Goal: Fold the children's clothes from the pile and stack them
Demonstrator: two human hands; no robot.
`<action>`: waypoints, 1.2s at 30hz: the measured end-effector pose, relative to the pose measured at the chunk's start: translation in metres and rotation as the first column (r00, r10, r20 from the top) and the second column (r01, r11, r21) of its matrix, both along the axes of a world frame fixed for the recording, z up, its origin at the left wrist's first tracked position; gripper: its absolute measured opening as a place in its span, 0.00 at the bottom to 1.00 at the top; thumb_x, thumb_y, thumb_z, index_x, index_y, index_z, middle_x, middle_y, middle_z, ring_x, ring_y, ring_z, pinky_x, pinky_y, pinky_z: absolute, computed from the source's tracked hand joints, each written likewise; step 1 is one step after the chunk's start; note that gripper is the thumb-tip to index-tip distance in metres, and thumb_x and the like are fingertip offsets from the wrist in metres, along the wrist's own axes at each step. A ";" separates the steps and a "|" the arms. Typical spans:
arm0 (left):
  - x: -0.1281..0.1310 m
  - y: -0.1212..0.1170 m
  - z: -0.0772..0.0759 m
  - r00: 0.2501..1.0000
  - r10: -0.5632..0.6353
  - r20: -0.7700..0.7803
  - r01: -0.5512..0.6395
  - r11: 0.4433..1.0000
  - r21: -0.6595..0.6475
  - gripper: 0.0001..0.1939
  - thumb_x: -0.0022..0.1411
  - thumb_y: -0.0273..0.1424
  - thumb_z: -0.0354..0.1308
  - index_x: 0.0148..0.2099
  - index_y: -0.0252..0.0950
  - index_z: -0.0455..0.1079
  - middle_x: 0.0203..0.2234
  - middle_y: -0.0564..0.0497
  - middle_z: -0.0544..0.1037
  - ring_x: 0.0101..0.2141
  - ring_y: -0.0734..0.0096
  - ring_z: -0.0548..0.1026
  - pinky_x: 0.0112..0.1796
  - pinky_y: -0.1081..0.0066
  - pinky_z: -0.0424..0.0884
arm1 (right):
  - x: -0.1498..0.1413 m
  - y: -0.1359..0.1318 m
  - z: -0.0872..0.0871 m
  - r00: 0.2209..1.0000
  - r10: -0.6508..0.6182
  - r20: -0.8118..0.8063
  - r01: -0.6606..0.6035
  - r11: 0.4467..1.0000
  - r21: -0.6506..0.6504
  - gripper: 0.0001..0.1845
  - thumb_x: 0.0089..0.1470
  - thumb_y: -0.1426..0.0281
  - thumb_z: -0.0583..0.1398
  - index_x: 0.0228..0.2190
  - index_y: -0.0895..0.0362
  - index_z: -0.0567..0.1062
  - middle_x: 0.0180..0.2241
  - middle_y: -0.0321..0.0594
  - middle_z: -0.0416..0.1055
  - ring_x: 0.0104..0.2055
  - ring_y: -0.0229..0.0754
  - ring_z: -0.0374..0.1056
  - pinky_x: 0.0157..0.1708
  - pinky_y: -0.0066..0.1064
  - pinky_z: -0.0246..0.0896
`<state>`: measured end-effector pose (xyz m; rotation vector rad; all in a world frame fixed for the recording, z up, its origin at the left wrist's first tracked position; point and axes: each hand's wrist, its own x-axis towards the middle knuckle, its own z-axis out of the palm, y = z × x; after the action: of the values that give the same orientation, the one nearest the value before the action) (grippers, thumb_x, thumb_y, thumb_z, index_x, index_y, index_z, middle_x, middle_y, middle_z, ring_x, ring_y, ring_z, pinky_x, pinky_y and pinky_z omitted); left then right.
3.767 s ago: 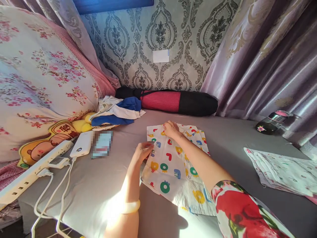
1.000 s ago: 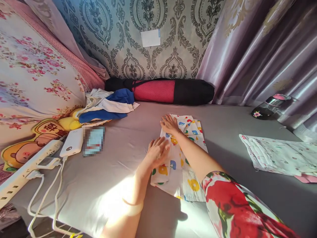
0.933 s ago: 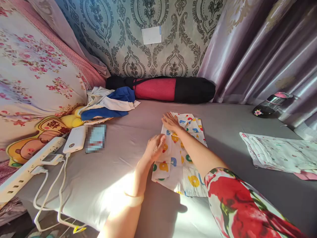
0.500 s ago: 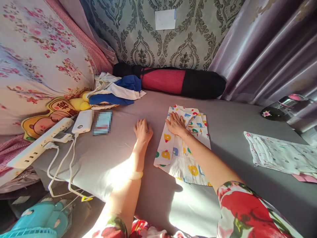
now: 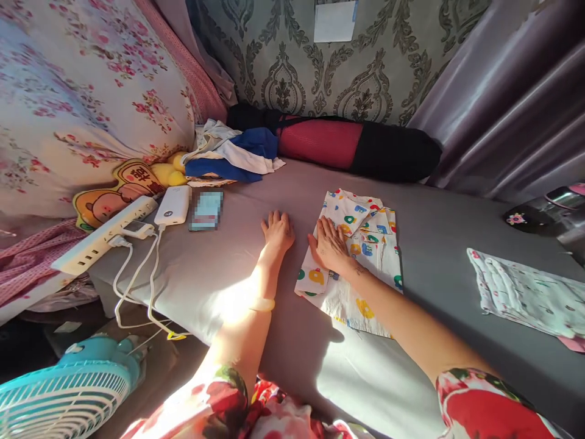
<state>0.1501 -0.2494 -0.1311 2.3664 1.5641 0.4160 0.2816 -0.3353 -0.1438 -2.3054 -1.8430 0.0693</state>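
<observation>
A white child's shirt (image 5: 365, 286) printed with yellow, green, blue and red figures lies flat on the grey sheet (image 5: 283, 305), its left side folded inward over the body. My right hand (image 5: 329, 247) presses palm down on that folded strip, fingers stretched out and holding nothing. Just left of the shirt, my left hand (image 5: 278, 233) rests on the sheet, fingers a little bent and apart, with nothing in it. Part of the shirt is hidden under my right hand and forearm.
Folded white printed clothing (image 5: 525, 299) lies at right, near a dark bottle (image 5: 534, 213). A red-and-black rolled bag (image 5: 320, 143) lines the back, beside heaped clothes (image 5: 233, 155). At left are a phone (image 5: 206, 210), power bank (image 5: 173, 205), power strip (image 5: 105, 235) and turquoise fan (image 5: 77, 384).
My right hand has slid down the folded strip, toward me. My left hand stays on the sheet, its fingers slightly more spread. The whole view has shifted, bringing more of the fan into sight.
</observation>
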 end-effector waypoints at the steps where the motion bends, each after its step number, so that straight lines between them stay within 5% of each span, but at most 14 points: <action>1: 0.000 -0.001 0.001 1.000 -0.001 -0.003 0.001 1.000 -0.002 0.21 0.68 0.30 0.42 0.58 0.33 0.65 0.64 0.35 0.61 0.66 0.46 0.54 0.62 0.41 0.49 | -0.002 -0.001 -0.003 1.000 -0.002 0.010 0.002 1.000 0.013 0.34 0.66 0.60 0.42 0.65 0.70 0.54 0.69 0.56 0.45 0.71 0.54 0.40 0.67 0.50 0.32; 8: -0.001 -0.002 0.005 1.000 -0.013 -0.001 0.013 1.000 -0.027 0.20 0.67 0.29 0.43 0.58 0.33 0.65 0.65 0.33 0.59 0.66 0.45 0.53 0.61 0.39 0.49 | -0.003 -0.001 0.002 1.000 -0.014 0.012 0.013 1.000 0.022 0.33 0.66 0.62 0.43 0.65 0.70 0.55 0.68 0.56 0.47 0.71 0.54 0.40 0.67 0.49 0.32; 16: 0.000 0.000 0.005 1.000 0.000 -0.011 -0.001 0.999 -0.053 0.21 0.67 0.30 0.44 0.59 0.33 0.64 0.65 0.35 0.59 0.66 0.46 0.52 0.62 0.40 0.48 | -0.049 -0.056 0.020 0.978 0.204 -0.039 -0.205 0.979 -0.003 0.35 0.67 0.59 0.42 0.65 0.71 0.56 0.68 0.57 0.47 0.71 0.55 0.40 0.68 0.49 0.34; 22: 0.001 0.000 0.002 1.000 0.013 0.008 -0.013 0.999 -0.035 0.20 0.67 0.30 0.44 0.59 0.34 0.65 0.65 0.35 0.60 0.66 0.47 0.53 0.62 0.41 0.48 | -0.056 -0.064 0.016 0.969 0.231 -0.093 -0.229 0.973 0.032 0.34 0.66 0.60 0.45 0.64 0.72 0.58 0.67 0.58 0.49 0.71 0.55 0.40 0.68 0.51 0.34; 25: 0.003 0.001 -0.001 0.999 0.004 0.047 -0.002 1.000 -0.030 0.20 0.66 0.30 0.46 0.58 0.35 0.65 0.64 0.35 0.62 0.66 0.47 0.55 0.61 0.40 0.49 | -0.047 -0.056 0.020 0.957 0.238 -0.164 -0.237 0.971 0.024 0.32 0.64 0.61 0.50 0.62 0.69 0.62 0.66 0.58 0.53 0.69 0.55 0.46 0.67 0.49 0.39; 28: 0.007 -0.001 -0.002 0.990 -0.060 0.125 0.062 0.998 -0.014 0.20 0.67 0.31 0.46 0.59 0.37 0.64 0.62 0.38 0.65 0.65 0.50 0.55 0.61 0.42 0.50 | -0.021 -0.040 0.030 0.919 0.248 -0.305 -0.233 0.969 0.086 0.24 0.63 0.66 0.52 0.56 0.63 0.70 0.59 0.51 0.67 0.62 0.46 0.61 0.62 0.35 0.54; 32: 0.017 -0.008 -0.002 0.955 -0.221 0.200 0.221 0.975 0.023 0.20 0.68 0.33 0.47 0.60 0.40 0.63 0.62 0.42 0.66 0.66 0.53 0.55 0.62 0.47 0.51 | 0.045 -0.009 0.042 0.927 -0.059 -0.371 0.126 0.980 0.157 0.18 0.62 0.69 0.52 0.47 0.59 0.76 0.49 0.45 0.75 0.52 0.43 0.70 0.52 0.31 0.62; 36: 0.023 -0.012 0.001 0.906 -0.391 0.160 0.393 0.919 0.020 0.22 0.68 0.34 0.46 0.62 0.38 0.62 0.63 0.43 0.65 0.66 0.53 0.53 0.63 0.46 0.50 | 0.113 0.015 0.041 0.860 -0.440 -0.257 0.485 0.862 0.147 0.20 0.60 0.69 0.54 0.51 0.60 0.74 0.53 0.49 0.72 0.57 0.48 0.66 0.54 0.36 0.60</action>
<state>0.1727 -0.2617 -0.1302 2.4855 0.9815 0.4868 0.3943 -0.3199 -0.1032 -2.4113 -1.0940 0.0520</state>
